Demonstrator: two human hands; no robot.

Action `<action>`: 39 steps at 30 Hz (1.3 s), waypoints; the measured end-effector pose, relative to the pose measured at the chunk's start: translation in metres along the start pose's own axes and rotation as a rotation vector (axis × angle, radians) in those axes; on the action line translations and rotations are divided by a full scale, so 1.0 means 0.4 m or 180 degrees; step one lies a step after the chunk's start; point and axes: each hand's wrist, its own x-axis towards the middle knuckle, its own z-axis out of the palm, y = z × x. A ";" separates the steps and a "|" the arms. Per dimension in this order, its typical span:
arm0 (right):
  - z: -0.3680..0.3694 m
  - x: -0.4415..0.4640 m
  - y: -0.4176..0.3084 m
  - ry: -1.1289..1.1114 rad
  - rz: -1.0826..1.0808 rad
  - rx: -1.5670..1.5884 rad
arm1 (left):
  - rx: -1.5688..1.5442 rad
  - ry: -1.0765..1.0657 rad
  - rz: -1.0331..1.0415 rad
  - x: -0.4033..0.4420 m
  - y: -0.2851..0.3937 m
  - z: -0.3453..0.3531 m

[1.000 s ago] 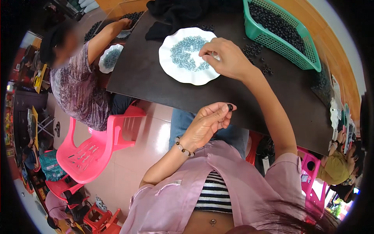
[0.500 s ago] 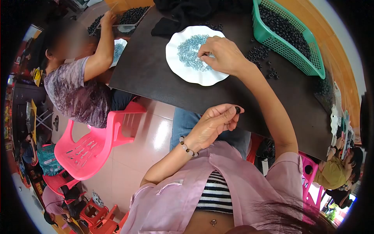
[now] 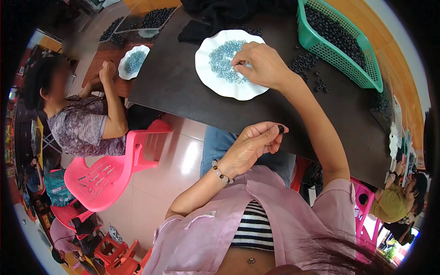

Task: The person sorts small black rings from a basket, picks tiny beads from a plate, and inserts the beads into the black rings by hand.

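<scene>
My left hand [image 3: 257, 145] is closed near the table's front edge, pinching a small black ring-shaped piece [image 3: 281, 129] between thumb and forefinger. My right hand [image 3: 261, 66] reaches over a white scalloped plate [image 3: 206, 82], its fingertips pinched together down in a heap of small clear-blue bits [image 3: 224, 59]. Whatever those fingertips hold is too small to make out. Right of the plate, loose black ring-shaped pieces lie scattered on the dark table [image 3: 183, 91].
A green basket [image 3: 341, 57] full of black pieces stands at the back right. Black cloth [image 3: 215, 20] lies behind the plate. On the left, a co-worker [image 3: 82, 119] sits on a pink chair [image 3: 105, 183] by another plate [image 3: 134, 62] and a clear tray [image 3: 151, 20] of black pieces.
The co-worker's raised arm has come down from the tray of black pieces to beside their plate, and their body has leaned back left. My hands have barely moved.
</scene>
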 end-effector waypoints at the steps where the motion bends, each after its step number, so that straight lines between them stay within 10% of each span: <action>1: 0.005 0.005 0.000 0.0002 -0.0003 0.0005 | 0.0002 0.0011 -0.0001 0.000 0.004 -0.002; 26: -0.227 -0.220 -0.157 -0.0188 0.0522 0.1992 | 0.0453 0.0579 0.0583 -0.029 0.086 0.012; 39: -0.251 -0.274 -0.189 -0.0248 0.0073 0.1054 | 0.0818 0.0592 0.0536 -0.038 0.059 0.025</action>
